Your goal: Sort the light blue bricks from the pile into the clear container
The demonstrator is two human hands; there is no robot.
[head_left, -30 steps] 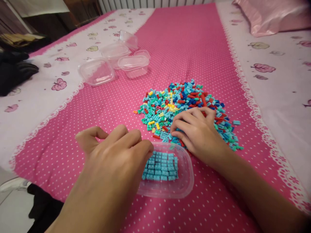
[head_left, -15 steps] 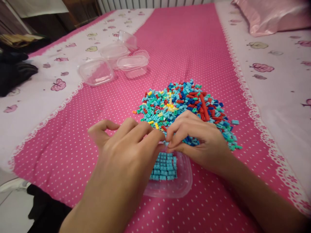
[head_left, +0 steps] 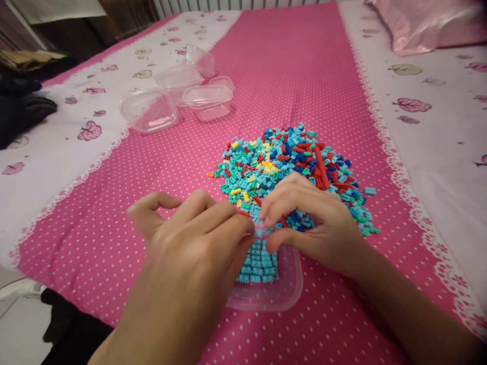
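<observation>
A flat block of light blue toy building bricks (head_left: 258, 263) lies on a clear plastic lid or shallow tray (head_left: 291, 294). My left hand (head_left: 198, 248) is over its left part, index finger and thumb drawn together at the far edge; its fingertips are mostly hidden, so what they pinch does not show clearly. Small light blue bits show close to those fingertips. Opposite, my right hand (head_left: 315, 223) has its thumb apart from its curled fingers, with nothing seen between them. Just beyond both hands spreads a pile of loose small bricks (head_left: 258, 167) in blue, green, red and yellow.
Several clear plastic containers (head_left: 207, 104) stand farther back on the left of the pink dotted bedspread (head_left: 152, 167). A shiny pink pillow (head_left: 429, 30) is at the far right. Dark cloth (head_left: 23, 109) lies at the left edge.
My right thumb and fingers have parted from their pinch near the left fingertips. My left hand has shifted slightly left and down. The brick block and pile look the same.
</observation>
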